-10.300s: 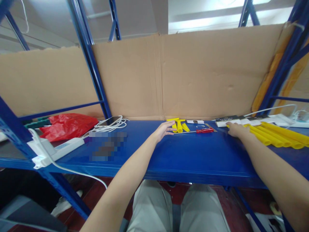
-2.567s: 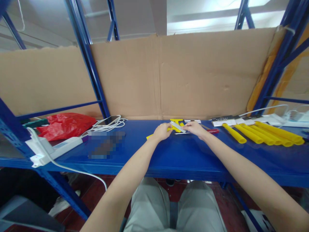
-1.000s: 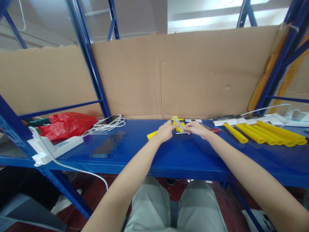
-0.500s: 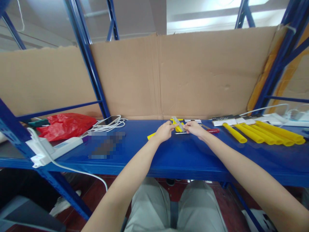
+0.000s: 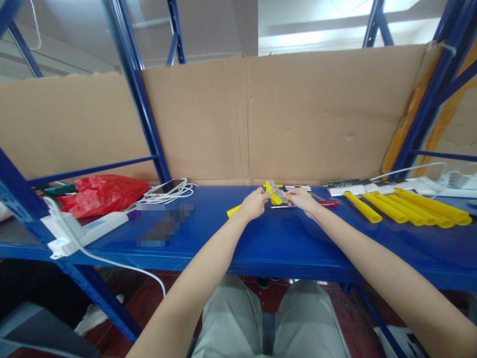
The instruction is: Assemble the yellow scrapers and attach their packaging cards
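My left hand (image 5: pixel 255 204) is closed around a yellow piece (image 5: pixel 276 199) with a flat grey, partly see-through strip (image 5: pixel 276 191) slanting across it. A yellow tube end (image 5: pixel 233 211) shows to the left beneath that wrist; whether it joins the yellow piece is hidden by the hand. My right hand (image 5: pixel 298 196) pinches the lower right end of the grey strip with thumb and fingers. Just below the hands a thin metal rod or blade (image 5: pixel 279 207) lies on the blue shelf (image 5: pixel 286 238). A red-handled tool (image 5: pixel 330 203) rests right of my right hand.
Several yellow tubes (image 5: pixel 413 209) with black-and-white ends (image 5: pixel 346 188) lie in a row on the right. Leftward are a white cable (image 5: pixel 175 191), a red plastic bag (image 5: pixel 104 194), a power strip (image 5: pixel 100 228) and a blurred-out dark object (image 5: pixel 164 224). Cardboard (image 5: pixel 316 119) stands behind.
The grey strip has tilted slightly between my hands and looks a little more solid grey. Both hands stay nearly in the same place.
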`<control>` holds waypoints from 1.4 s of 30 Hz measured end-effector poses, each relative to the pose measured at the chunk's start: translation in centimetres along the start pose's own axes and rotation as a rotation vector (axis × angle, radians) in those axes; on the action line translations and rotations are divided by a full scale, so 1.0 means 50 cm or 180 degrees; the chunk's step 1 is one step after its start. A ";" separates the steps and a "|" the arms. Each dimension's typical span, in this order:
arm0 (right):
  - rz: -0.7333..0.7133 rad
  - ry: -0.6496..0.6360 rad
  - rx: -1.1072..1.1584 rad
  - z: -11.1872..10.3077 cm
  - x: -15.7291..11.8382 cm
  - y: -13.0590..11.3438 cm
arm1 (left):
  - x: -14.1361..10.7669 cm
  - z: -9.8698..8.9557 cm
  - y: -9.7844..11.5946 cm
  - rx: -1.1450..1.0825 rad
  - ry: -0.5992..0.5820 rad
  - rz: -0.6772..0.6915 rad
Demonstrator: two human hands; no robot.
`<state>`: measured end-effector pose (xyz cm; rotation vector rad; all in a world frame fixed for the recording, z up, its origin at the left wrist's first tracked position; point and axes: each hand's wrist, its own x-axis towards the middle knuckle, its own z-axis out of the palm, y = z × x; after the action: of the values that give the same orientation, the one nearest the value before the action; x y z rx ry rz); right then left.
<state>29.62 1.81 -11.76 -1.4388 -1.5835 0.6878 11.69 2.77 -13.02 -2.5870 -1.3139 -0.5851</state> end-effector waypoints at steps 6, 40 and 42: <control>-0.0317 -0.0300 -0.0052 -0.002 0.000 0.013 | -0.002 -0.004 0.004 0.0040 -0.0005 0.0027; -0.0194 -0.1072 0.0613 -0.004 0.000 0.032 | -0.005 -0.004 0.011 0.0274 -0.0082 0.0368; -0.0215 -0.1027 0.0690 -0.002 0.000 0.033 | -0.007 -0.006 0.013 0.0298 -0.0050 0.0343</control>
<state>30.55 2.10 -13.11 -1.1518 -1.7305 1.0581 11.94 2.01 -12.87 -2.5717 -1.1682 -0.4743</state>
